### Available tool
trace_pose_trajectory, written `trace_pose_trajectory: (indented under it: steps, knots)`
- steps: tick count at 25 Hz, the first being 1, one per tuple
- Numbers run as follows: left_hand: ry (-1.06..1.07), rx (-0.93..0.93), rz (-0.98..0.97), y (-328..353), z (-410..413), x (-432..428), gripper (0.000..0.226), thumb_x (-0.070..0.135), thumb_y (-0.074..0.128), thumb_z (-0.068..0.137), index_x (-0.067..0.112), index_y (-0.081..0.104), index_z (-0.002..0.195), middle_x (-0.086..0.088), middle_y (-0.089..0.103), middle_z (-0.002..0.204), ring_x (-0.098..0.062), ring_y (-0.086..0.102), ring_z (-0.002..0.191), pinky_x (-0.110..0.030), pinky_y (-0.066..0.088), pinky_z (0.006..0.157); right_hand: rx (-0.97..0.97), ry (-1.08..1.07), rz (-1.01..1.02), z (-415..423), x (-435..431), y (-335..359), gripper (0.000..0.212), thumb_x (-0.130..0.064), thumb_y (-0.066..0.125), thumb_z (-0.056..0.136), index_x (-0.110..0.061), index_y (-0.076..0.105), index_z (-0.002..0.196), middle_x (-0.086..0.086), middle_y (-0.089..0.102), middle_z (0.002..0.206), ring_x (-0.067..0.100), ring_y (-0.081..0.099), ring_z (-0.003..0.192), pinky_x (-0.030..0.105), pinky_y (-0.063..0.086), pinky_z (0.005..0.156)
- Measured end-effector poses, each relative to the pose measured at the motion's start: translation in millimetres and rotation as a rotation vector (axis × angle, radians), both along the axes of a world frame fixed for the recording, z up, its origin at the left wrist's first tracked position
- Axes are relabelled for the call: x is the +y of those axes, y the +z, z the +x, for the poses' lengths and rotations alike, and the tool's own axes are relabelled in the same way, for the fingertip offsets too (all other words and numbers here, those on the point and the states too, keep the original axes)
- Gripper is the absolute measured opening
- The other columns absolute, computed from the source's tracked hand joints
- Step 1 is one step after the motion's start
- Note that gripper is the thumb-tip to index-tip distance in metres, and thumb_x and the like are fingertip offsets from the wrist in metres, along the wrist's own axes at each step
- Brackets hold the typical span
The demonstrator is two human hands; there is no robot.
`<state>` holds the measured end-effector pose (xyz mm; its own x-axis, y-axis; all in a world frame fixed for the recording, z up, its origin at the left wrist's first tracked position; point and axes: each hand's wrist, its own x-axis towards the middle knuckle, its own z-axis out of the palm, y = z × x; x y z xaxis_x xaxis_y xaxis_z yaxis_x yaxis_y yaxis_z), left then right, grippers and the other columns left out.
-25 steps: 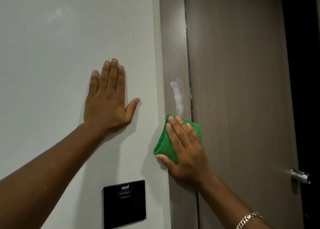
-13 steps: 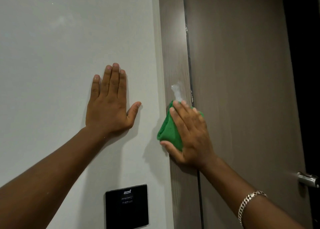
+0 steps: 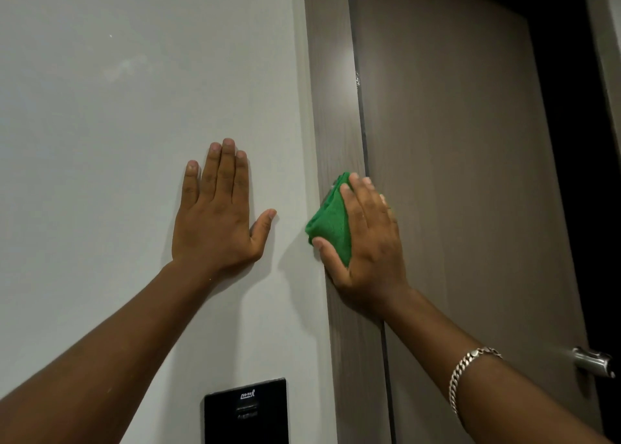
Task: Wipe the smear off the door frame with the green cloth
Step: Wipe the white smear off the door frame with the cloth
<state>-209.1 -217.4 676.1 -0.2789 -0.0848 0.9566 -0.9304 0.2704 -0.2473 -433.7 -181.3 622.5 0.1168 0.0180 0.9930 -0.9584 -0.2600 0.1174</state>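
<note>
Right hand (image 3: 366,238) laid flat over the green cloth (image 3: 331,223), fingers stretched upward and thumb hooked round the cloth's lower left corner, pressing the bunched fabric against the door frame (image 3: 331,114). Cloth folded into a rough wedge, its upper tip showing just past the fingertips, its left edge level with the frame's left edge. No smear visible on the frame above or below the cloth; whatever lies under the cloth hidden by fabric and hand. Silver chain bracelet (image 3: 465,373) round the right wrist, well below the cloth.

Left hand (image 3: 215,218) spread wide and empty, palm flat on the pale wall (image 3: 117,141) left of the frame, fingers pointing up and held close together, thumb angled toward the frame without reaching it. Black wall plate (image 3: 245,413) mounted on the wall below the left hand, near the frame's left edge, with small white lettering too small to read.

Brown door (image 3: 470,174) immediately right of the frame, a dark narrow gap between the two. Metal door handle (image 3: 593,361) far right of the frame, low on the door's outer edge. Darkness beyond the door's right edge.
</note>
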Motion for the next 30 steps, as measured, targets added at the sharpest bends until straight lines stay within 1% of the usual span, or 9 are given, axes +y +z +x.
trace_pose_trajectory:
  steps: [2,3,8,10,13,15,21,24,30]
  knots:
    - [0.0,0.004,-0.005,0.1,0.7,-1.5,0.088,0.06,0.021,0.091,0.004,-0.001,0.155,-0.016,-0.005,0.165,-0.029,-0.006,0.153,-0.052,0.005,0.124,-0.108,0.018,-0.003,13.8,-1.5,20.7,0.079,-0.06,0.045,0.092,-0.012,0.029,0.154,0.01,0.026,0.165,0.027,0.019,0.155,0.049,0.018,0.127]
    - [0.0,0.004,-0.006,0.3,0.5,-2.0,0.088,0.06,0.021,0.09,0.004,-0.002,0.155,-0.016,-0.005,0.166,-0.029,-0.007,0.153,-0.052,0.005,0.124,-0.093,0.016,-0.012,15.5,-1.8,25.0,0.079,-0.06,0.045,0.092,-0.012,0.031,0.153,0.01,0.029,0.164,0.028,0.021,0.154,0.049,0.02,0.126]
    - [-0.007,0.002,0.002,0.0,0.4,-1.6,0.087,0.06,0.02,0.091,0.004,-0.003,0.154,-0.016,-0.007,0.165,-0.028,-0.009,0.153,-0.052,0.005,0.124,0.351,-0.069,-0.028,-20.5,5.6,-1.9,0.074,-0.055,0.056,0.091,-0.006,0.045,0.145,0.015,0.039,0.158,0.031,0.03,0.151,0.054,0.032,0.119]
    - [-0.01,0.004,0.0,-0.9,0.4,-1.9,0.087,0.059,0.019,0.091,0.004,-0.004,0.154,-0.016,-0.007,0.165,-0.028,-0.009,0.153,-0.052,0.005,0.124,0.291,-0.049,-0.021,-23.2,4.5,0.5,0.073,-0.054,0.056,0.091,-0.007,0.044,0.146,0.014,0.038,0.159,0.032,0.03,0.151,0.054,0.031,0.12]
    - [-0.019,0.0,-0.001,-1.1,0.2,-3.6,0.088,0.06,0.019,0.091,0.004,-0.004,0.154,-0.017,-0.008,0.165,-0.029,-0.01,0.153,-0.053,0.005,0.124,0.042,0.002,-0.002,-3.9,0.4,30.3,0.075,-0.056,0.053,0.09,-0.013,0.036,0.149,0.008,0.033,0.162,0.027,0.024,0.153,0.054,0.025,0.123]
    - [-0.011,-0.011,0.002,0.6,1.0,-4.2,0.088,0.06,0.02,0.091,0.003,-0.004,0.154,-0.017,-0.008,0.165,-0.03,-0.01,0.153,-0.054,0.005,0.124,0.004,0.003,-0.012,3.9,-0.2,47.9,0.075,-0.057,0.052,0.09,-0.013,0.036,0.149,0.007,0.034,0.161,0.027,0.026,0.152,0.053,0.025,0.123]
    - [-0.019,-0.04,-0.004,5.6,1.5,-4.8,0.088,0.06,0.019,0.091,0.003,-0.004,0.154,-0.017,-0.008,0.165,-0.03,-0.009,0.153,-0.054,0.005,0.124,0.418,-0.117,-0.04,-20.7,4.9,23.4,0.073,-0.057,0.057,0.089,-0.008,0.046,0.142,0.016,0.042,0.156,0.034,0.032,0.15,0.055,0.031,0.119]
    - [-0.026,-0.032,-0.018,10.0,0.7,-7.5,0.088,0.06,0.017,0.09,0.003,-0.004,0.154,-0.017,-0.008,0.165,-0.029,-0.009,0.153,-0.054,0.005,0.124,0.37,-0.1,-0.049,-23.3,3.2,38.5,0.071,-0.057,0.057,0.087,-0.008,0.048,0.139,0.014,0.043,0.155,0.033,0.035,0.148,0.055,0.032,0.118]
    - [-0.011,-0.029,0.016,11.0,0.0,-6.4,0.088,0.061,0.017,0.09,0.004,-0.002,0.154,-0.016,-0.006,0.166,-0.028,-0.008,0.153,-0.053,0.004,0.124,0.135,-0.041,-0.014,-1.4,8.0,103.8,0.072,-0.055,0.058,0.089,-0.008,0.044,0.142,0.012,0.042,0.154,0.031,0.039,0.144,0.053,0.035,0.115]
